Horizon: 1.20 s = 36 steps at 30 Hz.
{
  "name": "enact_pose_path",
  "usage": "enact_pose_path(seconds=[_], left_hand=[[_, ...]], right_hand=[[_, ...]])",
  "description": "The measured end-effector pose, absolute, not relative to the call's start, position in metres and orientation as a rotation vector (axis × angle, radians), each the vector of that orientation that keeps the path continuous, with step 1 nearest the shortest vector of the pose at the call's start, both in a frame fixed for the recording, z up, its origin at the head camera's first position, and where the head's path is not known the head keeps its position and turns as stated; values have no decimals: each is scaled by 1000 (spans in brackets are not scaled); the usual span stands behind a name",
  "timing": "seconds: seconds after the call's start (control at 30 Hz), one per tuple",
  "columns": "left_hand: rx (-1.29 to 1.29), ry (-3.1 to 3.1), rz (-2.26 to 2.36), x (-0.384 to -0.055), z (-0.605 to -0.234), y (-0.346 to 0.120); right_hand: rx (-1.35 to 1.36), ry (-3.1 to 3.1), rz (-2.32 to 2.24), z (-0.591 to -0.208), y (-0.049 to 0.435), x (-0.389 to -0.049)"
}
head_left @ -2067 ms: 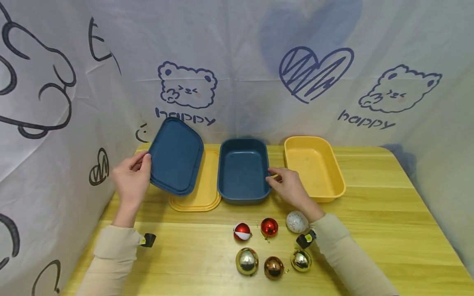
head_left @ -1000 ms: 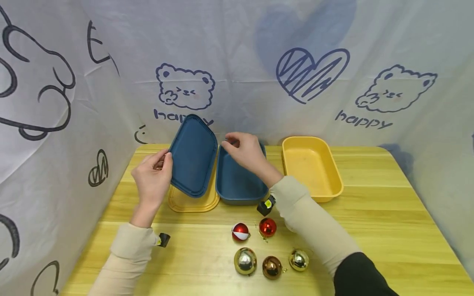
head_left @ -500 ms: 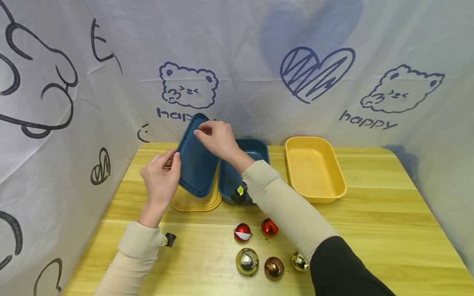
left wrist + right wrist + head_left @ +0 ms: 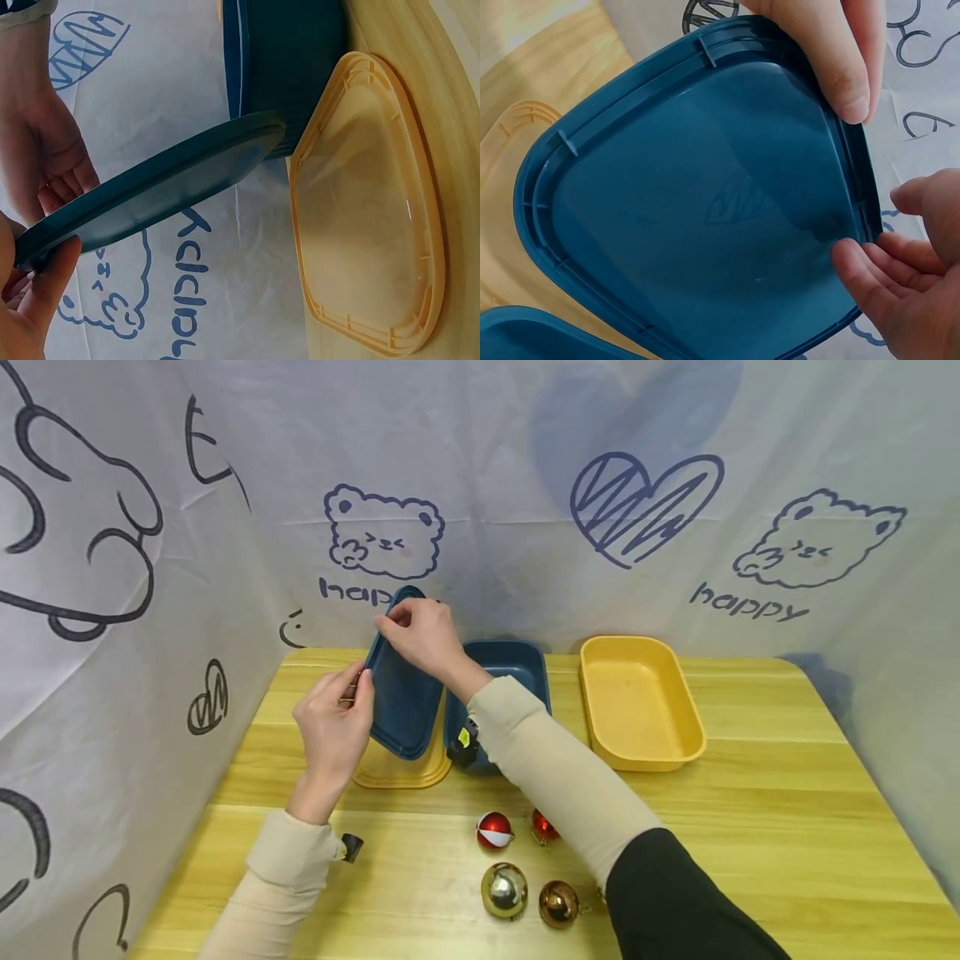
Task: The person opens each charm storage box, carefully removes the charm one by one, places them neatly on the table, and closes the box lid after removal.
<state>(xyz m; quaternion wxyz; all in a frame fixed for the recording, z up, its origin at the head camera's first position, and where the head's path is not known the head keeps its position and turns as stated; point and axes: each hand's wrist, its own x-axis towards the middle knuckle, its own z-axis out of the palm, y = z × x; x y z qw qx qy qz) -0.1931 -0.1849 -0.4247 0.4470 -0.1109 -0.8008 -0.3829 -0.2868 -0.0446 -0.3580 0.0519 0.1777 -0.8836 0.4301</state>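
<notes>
My left hand [image 4: 333,718] pinches the edge of a dark blue lid [image 4: 405,706], held tilted in the air with its ribbed underside toward the right wrist camera. My right hand [image 4: 429,642] has reached across to the lid's far-left edge. In the right wrist view its fingertips [image 4: 849,259] overlap the rim while the thumb stays apart, so no grip shows. Below the lid lies a yellow lid [image 4: 360,202] on the table. Right beside it stands the matching blue box [image 4: 517,658], partly hidden by my right arm.
A yellow box [image 4: 637,702] stands at the back right. Near the front lie a red-and-white bauble [image 4: 494,831], a red bauble [image 4: 543,827], a gold bauble [image 4: 504,891] and a bronze bauble [image 4: 558,904]. My right sleeve covers others. A white cloth [image 4: 495,552] hangs behind the table.
My right hand has left the blue box's right edge and crossed left to the blue lid. My left hand has carried the lid rightward and turned it more edge-on.
</notes>
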Motion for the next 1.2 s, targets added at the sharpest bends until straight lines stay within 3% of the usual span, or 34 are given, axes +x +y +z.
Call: enact_pose_path(seconds=[1.03, 1.2], left_hand=[[-384, -1974, -898, -191, -432, -170], [-383, -1961, -900, -192, -433, -167]], right_hand=[[273, -2695, 1240, -359, -41, -287], [227, -2661, 1397, -357, -38, -284]])
